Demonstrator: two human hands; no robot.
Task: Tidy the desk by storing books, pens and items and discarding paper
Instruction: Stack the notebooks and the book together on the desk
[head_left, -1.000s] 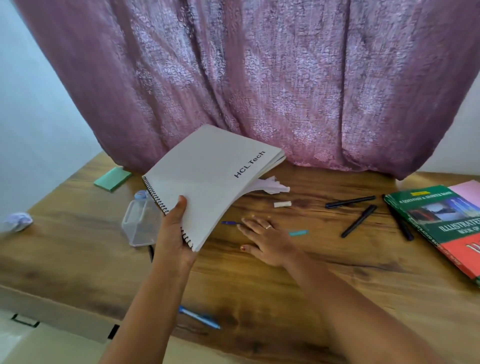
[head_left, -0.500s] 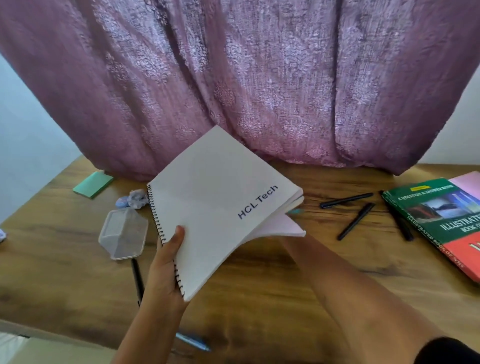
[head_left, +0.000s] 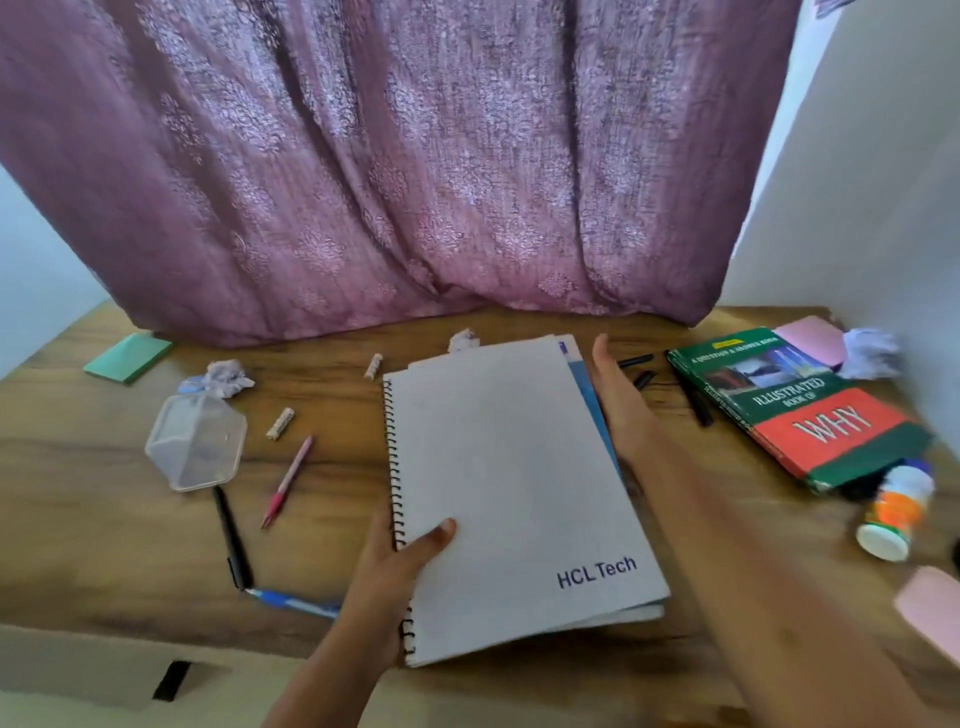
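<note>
Fingers of left hand (head_left: 393, 569) round notebook (head_left: 514, 483) spine; right hand (head_left: 621, 400) straight-fingered at opposite edge

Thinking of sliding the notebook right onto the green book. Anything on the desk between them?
Yes: black pens lie between the notebook and the green book, one close along the book's left edge. The right hand is against the notebook's right side too.
</note>
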